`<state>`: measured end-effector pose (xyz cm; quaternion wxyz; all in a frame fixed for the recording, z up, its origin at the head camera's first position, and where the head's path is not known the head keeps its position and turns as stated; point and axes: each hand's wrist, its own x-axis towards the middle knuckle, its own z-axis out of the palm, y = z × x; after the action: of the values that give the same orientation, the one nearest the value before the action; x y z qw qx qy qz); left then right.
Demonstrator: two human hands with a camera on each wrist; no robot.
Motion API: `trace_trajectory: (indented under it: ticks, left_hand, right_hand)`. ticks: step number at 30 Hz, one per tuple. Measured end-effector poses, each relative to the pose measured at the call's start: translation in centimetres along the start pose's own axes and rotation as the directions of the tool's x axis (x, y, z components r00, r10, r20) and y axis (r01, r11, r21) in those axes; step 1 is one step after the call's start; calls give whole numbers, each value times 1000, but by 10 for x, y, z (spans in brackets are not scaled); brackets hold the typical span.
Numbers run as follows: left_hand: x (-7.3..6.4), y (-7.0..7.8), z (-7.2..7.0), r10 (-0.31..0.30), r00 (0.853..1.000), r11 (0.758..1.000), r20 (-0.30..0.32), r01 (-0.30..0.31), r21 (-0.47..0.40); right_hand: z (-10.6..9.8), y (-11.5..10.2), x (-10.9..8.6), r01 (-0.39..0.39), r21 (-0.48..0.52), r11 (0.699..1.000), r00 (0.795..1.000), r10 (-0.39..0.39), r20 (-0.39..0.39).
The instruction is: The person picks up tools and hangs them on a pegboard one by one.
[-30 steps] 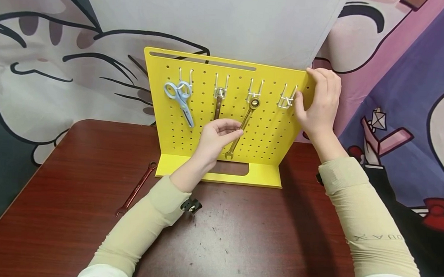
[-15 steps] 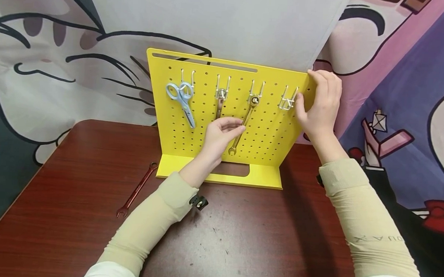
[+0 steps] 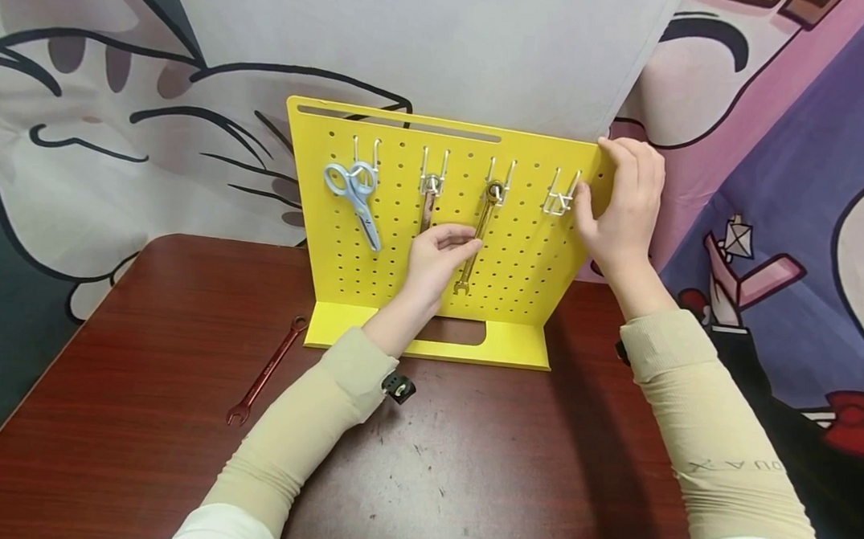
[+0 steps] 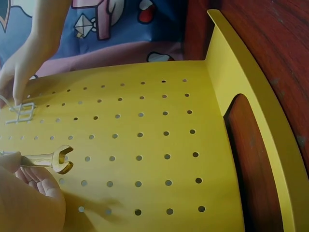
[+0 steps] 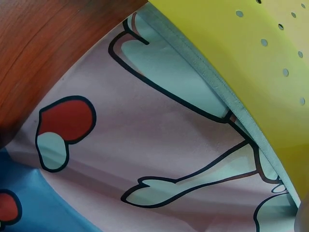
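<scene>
My left hand [image 3: 435, 262] pinches a gold-coloured wrench [image 3: 483, 221] near its middle. The wrench's ring end is at the third white hook [image 3: 500, 174] from the left, and its open end [image 4: 63, 159] points down, close over the yellow pegboard [image 3: 519, 257]. My right hand [image 3: 626, 202] grips the board's upper right edge, thumb on the front beside the rightmost hook [image 3: 561, 195], which bears no tool. On the leftmost hook hangs a pair of light blue scissors [image 3: 356, 190]. A brownish wrench [image 3: 427, 211] hangs from the second hook, its lower part hidden behind my left hand.
A red wrench [image 3: 268, 371] lies on the dark wooden table [image 3: 146, 353], left of the board's base [image 3: 515, 345]. Printed cartoon fabric [image 3: 212, 155] stands close behind the board and along the right side.
The left hand has moved slightly right and up with the gold wrench. The wrench hangs more upright, its ring end now at the hook. The right hand stays on the board's edge.
</scene>
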<state>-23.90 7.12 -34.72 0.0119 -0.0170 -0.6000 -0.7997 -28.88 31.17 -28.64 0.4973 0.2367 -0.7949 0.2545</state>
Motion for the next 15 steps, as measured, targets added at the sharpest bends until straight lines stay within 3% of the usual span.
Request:
trace_trajectory:
  ticks: [9, 15]
  left_hand:
    - [-4, -4, -2, 74, 997, 997, -5, -74, 13]
    - [-12, -5, -15, 106, 994, 984, 24, -108, 142]
  right_hand:
    - [-2, -1, 0, 3, -6, 1000, 1000, -3, 12]
    - [-2, -1, -1, 4, -11, 1000, 1000, -4, 17]
